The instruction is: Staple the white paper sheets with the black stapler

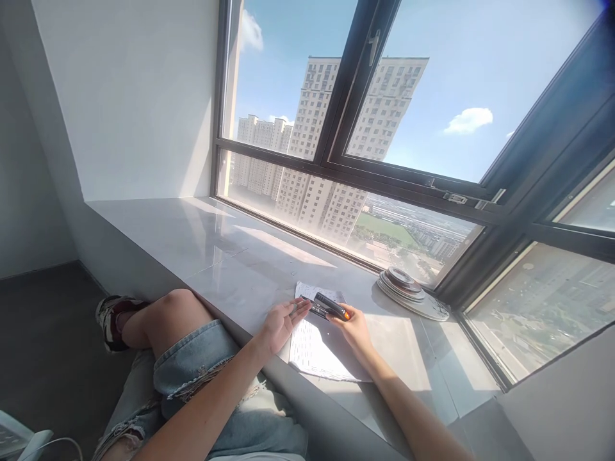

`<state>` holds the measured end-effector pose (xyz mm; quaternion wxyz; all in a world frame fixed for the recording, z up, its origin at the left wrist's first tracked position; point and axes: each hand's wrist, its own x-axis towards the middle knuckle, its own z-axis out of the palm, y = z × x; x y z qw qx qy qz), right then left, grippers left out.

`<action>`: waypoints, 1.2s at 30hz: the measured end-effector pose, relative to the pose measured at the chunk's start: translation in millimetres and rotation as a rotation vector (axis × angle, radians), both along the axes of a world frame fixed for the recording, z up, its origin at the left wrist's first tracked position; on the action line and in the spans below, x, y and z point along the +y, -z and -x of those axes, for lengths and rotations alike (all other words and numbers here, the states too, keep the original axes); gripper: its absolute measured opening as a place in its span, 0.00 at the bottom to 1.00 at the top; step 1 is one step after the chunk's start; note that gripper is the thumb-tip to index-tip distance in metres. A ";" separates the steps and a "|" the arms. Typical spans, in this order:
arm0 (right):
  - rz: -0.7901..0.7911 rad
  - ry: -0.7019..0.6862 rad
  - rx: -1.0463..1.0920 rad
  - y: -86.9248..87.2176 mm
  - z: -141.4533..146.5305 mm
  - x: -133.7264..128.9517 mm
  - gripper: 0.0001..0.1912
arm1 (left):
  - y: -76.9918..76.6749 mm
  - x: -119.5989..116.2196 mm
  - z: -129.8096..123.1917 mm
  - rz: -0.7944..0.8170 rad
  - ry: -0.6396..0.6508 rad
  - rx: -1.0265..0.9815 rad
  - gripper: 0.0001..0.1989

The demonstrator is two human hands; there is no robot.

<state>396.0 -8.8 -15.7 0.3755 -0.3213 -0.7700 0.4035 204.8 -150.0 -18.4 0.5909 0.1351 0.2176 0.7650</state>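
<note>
A black stapler (331,305) with an orange part at its rear is in my right hand (354,323), whose fingers wrap round the back end. Its upper arm stands apart from the metal lower part at the front. My left hand (281,325) is palm up beside the front end, fingers stretched out towards the lower part. Whether those fingertips touch it I cannot tell. Beneath both hands lie sheets of paper (312,352) with rows of writing, on the window ledge. Shadow covers part of the right side of the sheets.
A stack of plates or lids (401,288) stands on the grey tiled ledge (240,269), to the right by the window frame (307,165). My bent legs in ripped denim (192,358) are along the ledge's front edge. A white object (22,438) is at the lower left.
</note>
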 end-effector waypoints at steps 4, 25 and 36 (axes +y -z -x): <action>0.096 -0.045 0.001 -3.8 3.7 -9.6 0.16 | 0.1 -2.4 -3.2 -0.031 0.053 0.144 0.10; -0.916 -0.478 -0.213 -39.8 -9.5 -48.9 0.21 | -8.4 -16.8 -14.7 -0.131 0.203 0.833 0.23; -0.915 -0.434 -0.185 -36.2 -6.7 -46.1 0.14 | -11.8 -17.2 -14.9 -0.130 0.143 0.801 0.23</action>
